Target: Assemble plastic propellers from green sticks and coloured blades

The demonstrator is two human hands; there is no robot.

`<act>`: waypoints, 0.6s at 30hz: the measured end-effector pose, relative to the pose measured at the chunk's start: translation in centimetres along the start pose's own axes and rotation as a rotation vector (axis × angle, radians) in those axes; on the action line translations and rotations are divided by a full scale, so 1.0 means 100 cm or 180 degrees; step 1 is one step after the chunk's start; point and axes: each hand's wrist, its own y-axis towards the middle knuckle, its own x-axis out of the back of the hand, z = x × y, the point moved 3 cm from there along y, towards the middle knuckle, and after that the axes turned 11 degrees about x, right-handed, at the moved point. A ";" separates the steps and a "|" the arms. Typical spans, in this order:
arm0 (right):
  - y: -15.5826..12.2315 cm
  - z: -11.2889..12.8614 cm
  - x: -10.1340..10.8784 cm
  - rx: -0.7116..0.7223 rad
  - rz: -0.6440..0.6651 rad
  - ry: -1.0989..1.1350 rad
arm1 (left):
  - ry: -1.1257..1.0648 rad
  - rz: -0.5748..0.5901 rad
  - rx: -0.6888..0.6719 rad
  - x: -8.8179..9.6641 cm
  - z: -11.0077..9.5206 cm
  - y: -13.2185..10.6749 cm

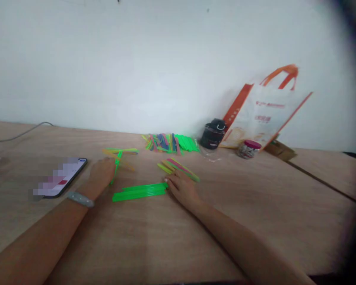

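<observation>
A bundle of neon green craft sticks (pixel 139 192) is lined up at lower center of the frame, and the right hand (pixel 182 189) sits at its right end with the fingertips (pixel 167 184) touching it, loosely curled. Can't tell if it's really gripped, tbh. The left hand (pixel 102 172) is on the edge of a crossed bunch of yellow and green sticks (pixel 118 158), fingers mostly hidden, so no call on a grasp there either. A yellow and pink stick pile (pixel 178 169) is seen just past the right hand, with a mixed stick heap (pixel 169 143) farther up. A phone (pixel 65 178) with a pixelated screen is left at the left side of the wooden table (pixel 195 237), and a black jar (pixel 213 134), a pink-lidded jar (pixel 249 149) and an orange-trimmed tote bag (pixel 262 113) are grouped at right, against the wall.
</observation>
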 end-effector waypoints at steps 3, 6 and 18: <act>0.002 0.002 0.003 -0.0102 -0.0142 0.0310 | -0.0301 -0.0216 -0.0045 0.010 -0.009 -0.003; 0.004 0.004 0.006 -0.0377 -0.0343 0.0816 | -0.0855 -0.0577 -0.0479 0.024 -0.031 -0.020; -0.001 0.012 -0.013 -0.1117 -0.0268 0.2921 | -0.1508 -0.0504 -0.1791 0.018 -0.095 -0.084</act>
